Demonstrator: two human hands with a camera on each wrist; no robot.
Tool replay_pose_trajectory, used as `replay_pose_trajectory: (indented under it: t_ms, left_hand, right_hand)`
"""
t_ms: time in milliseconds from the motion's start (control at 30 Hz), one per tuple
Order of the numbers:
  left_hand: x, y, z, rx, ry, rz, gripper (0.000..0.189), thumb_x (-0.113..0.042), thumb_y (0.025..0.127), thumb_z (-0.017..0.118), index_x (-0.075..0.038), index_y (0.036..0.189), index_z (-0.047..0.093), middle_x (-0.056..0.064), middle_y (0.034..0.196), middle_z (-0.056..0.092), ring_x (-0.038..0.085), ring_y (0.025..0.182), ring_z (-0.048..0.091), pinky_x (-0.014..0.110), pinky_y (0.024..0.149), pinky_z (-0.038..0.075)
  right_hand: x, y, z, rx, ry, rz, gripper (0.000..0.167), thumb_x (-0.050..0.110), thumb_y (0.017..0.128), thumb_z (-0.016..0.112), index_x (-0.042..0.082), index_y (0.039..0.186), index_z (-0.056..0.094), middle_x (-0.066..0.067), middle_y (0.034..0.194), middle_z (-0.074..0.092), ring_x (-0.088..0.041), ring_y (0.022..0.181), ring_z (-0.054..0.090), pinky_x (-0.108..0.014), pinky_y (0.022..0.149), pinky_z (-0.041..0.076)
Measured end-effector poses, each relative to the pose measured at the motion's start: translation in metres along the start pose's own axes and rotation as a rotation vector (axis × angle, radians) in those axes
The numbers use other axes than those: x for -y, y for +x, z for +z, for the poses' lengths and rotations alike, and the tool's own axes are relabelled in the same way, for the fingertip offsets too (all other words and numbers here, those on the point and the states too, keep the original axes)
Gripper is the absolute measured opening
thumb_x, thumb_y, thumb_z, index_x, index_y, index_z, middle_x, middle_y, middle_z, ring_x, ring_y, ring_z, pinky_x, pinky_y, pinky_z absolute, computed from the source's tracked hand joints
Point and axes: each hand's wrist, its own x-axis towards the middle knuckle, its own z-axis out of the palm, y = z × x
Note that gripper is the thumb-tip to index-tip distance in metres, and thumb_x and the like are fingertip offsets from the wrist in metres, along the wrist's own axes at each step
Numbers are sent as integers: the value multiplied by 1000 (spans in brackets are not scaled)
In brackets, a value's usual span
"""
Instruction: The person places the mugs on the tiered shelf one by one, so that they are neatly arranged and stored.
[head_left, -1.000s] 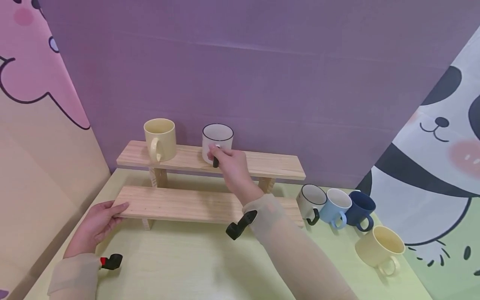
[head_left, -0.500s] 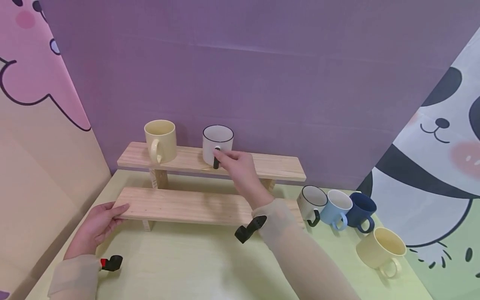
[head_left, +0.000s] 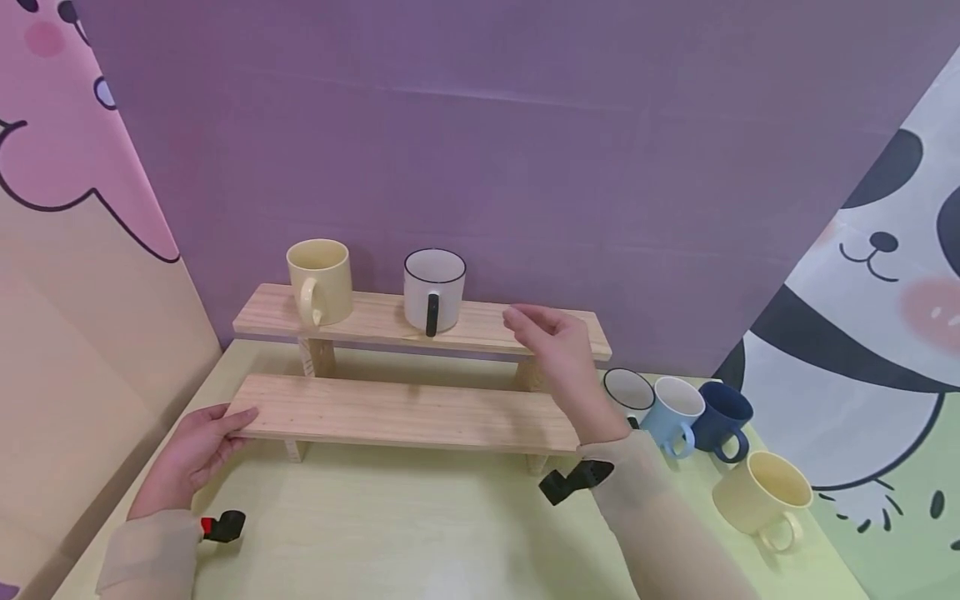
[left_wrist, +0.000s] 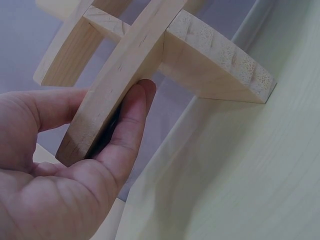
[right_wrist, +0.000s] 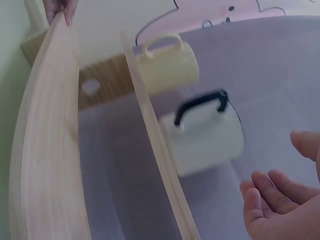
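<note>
My left hand (head_left: 198, 446) grips the left end of the lower board (head_left: 390, 412) of a two-step wooden shelf. In the left wrist view, the board (left_wrist: 125, 65) lies between its thumb and fingers. On the upper board (head_left: 375, 312) a white mug (head_left: 417, 304) with a black rim stands upright, its black handle toward me. Left of that mug is a pale yellow mug (head_left: 335, 283). My right hand (head_left: 562, 354) hovers near the upper board's right end, apart from the white mug. Its loosely bent fingers hold nothing, as the right wrist view of this hand (right_wrist: 285, 205) confirms.
Right of the shelf, a white mug with black rim (head_left: 630, 390), a light blue mug (head_left: 667, 421) and a dark blue mug (head_left: 722, 417) stand in a row. Another yellow mug (head_left: 750, 496) is nearer the table's right edge. A purple backdrop (head_left: 480, 167) rises behind.
My right hand has let go of the white mug's handle and moved off to the right. The mug stays on the upper board. My left hand keeps its place.
</note>
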Motion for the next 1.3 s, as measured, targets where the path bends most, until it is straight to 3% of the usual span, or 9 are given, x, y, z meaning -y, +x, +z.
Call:
replay_pose_trajectory:
  t_ms: [200, 433, 833, 900, 1033, 1067, 1133, 1233, 1300]
  left_hand:
    - [0, 0, 0, 5, 6, 7, 71, -4, 103, 60, 26, 145, 12, 6, 100, 63, 11, 89, 68, 29, 86, 57]
    - [0, -1, 0, 4, 5, 7, 70, -4, 103, 61, 26, 145, 13, 6, 100, 63, 11, 89, 68, 29, 86, 57]
    - [3, 1, -2, 0, -13, 5, 71, -4, 103, 61, 25, 146, 13, 5, 99, 65, 11, 90, 68, 29, 86, 57]
    - [3, 0, -2, 0, -9, 6, 71, -4, 103, 61, 25, 145, 12, 6, 99, 65, 11, 90, 68, 29, 86, 57]
    - [2, -1, -1, 1, 18, 11, 72, -5, 103, 60, 25, 146, 11, 6, 102, 62, 10, 92, 67, 28, 88, 57]
    - [2, -1, -1, 0, 23, 12, 71, -5, 104, 60, 25, 146, 11, 6, 103, 62, 10, 92, 67, 28, 88, 57]
    - [1, -2, -1, -2, 35, 15, 71, -6, 104, 60, 25, 146, 12, 5, 102, 62, 9, 92, 67, 28, 88, 57]
    - [1, -2, -1, 1, 25, 18, 70, -5, 104, 60, 25, 146, 12, 5, 101, 64, 9, 91, 67, 27, 87, 57]
    - [2, -1, -1, 5, 15, 21, 70, -4, 104, 59, 26, 146, 13, 5, 101, 64, 9, 91, 68, 27, 86, 57]
  right_hand:
    - [-10, -11, -43, -68, -22, -30, 46, 36, 96, 74, -1, 124, 69, -18, 121, 68, -21, 112, 65, -29, 97, 52]
    - [-16, -29, -91, -92, -158, 0, 53, 41, 99, 68, 1, 134, 64, -13, 125, 68, -18, 117, 62, -26, 101, 48]
    - [-37, -65, -163, -128, -348, 61, 53, 41, 102, 64, 6, 140, 60, 4, 121, 71, -3, 110, 62, -12, 88, 48]
    - [-41, -72, -173, -147, -387, 83, 54, 42, 102, 62, 6, 142, 59, 2, 123, 70, -2, 110, 61, -17, 92, 49]
    - [-47, -87, -191, -186, -430, 137, 56, 44, 103, 60, 8, 146, 55, 3, 127, 68, 1, 111, 57, -41, 108, 45]
    - [-48, -90, -196, -195, -434, 148, 56, 44, 103, 60, 8, 146, 55, 6, 127, 68, 2, 111, 56, -40, 108, 45]
    - [-53, -97, -204, -216, -433, 144, 54, 41, 103, 61, 7, 145, 56, 9, 125, 68, 2, 108, 58, -33, 104, 47]
    - [-62, -106, -218, -252, -398, 125, 49, 35, 102, 65, 6, 141, 60, 14, 116, 70, 4, 102, 61, -12, 87, 48]
    - [-68, -113, -228, -268, -324, 93, 41, 25, 102, 66, 3, 137, 63, 13, 111, 72, 3, 99, 64, -6, 81, 46]
